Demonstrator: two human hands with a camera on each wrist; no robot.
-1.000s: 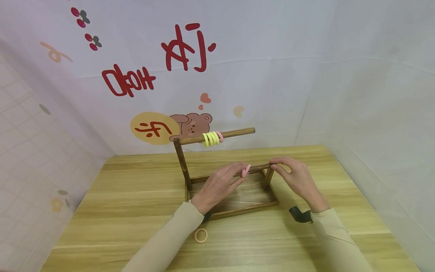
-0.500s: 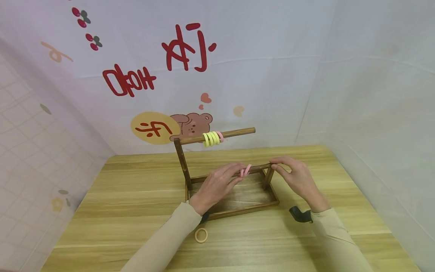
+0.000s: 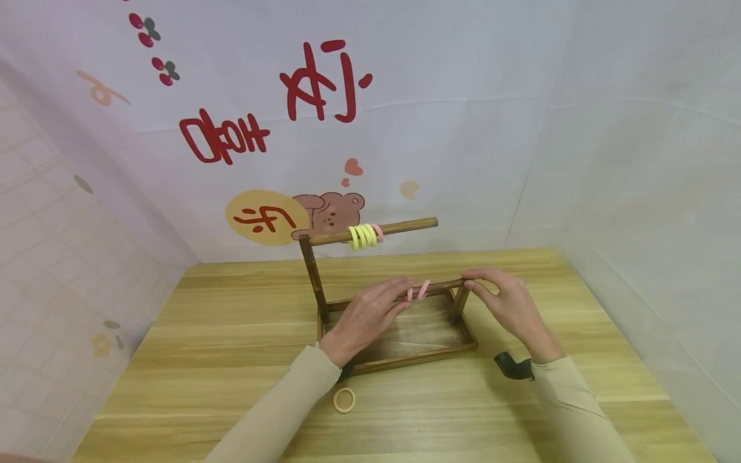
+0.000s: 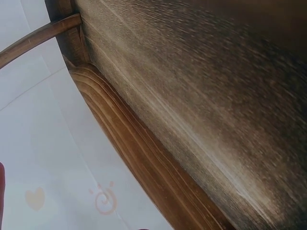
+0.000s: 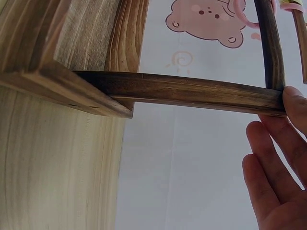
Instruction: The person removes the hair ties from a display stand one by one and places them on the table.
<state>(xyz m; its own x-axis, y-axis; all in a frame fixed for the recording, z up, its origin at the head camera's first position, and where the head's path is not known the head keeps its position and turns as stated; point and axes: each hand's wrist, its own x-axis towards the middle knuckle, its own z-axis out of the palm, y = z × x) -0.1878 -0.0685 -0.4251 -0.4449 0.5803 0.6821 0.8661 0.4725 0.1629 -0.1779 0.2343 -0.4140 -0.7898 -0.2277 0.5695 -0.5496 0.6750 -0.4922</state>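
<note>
My left hand (image 3: pixel 367 315) pinches a pink ring (image 3: pixel 410 294) on the lower bar (image 3: pixel 442 285) of a dark wooden rack. A second pink ring (image 3: pixel 424 289) leans on that bar just to its right. My right hand (image 3: pixel 506 302) grips the bar's right end, thumb and fingers on the corner where it meets the short post (image 5: pixel 192 91). Several yellow rings (image 3: pixel 362 236) and one pink ring (image 3: pixel 378 233) hang together on the upper bar (image 3: pixel 413 224). The left wrist view shows mostly the rack's tray floor (image 4: pixel 192 96); the left fingers are nearly out of it.
The rack's shallow tray (image 3: pixel 417 366) stands on a wood-grain table (image 3: pixel 231 308). A plain wooden ring (image 3: pixel 344 400) lies in front of it. A tall left post (image 3: pixel 314 276) carries the upper bar. Printed cloth (image 3: pixel 463 128) hangs behind the table.
The left hand has shifted slightly left along the lower bar with its pink ring, widening the gap to the other pink ring. The right hand keeps its grip on the corner.
</note>
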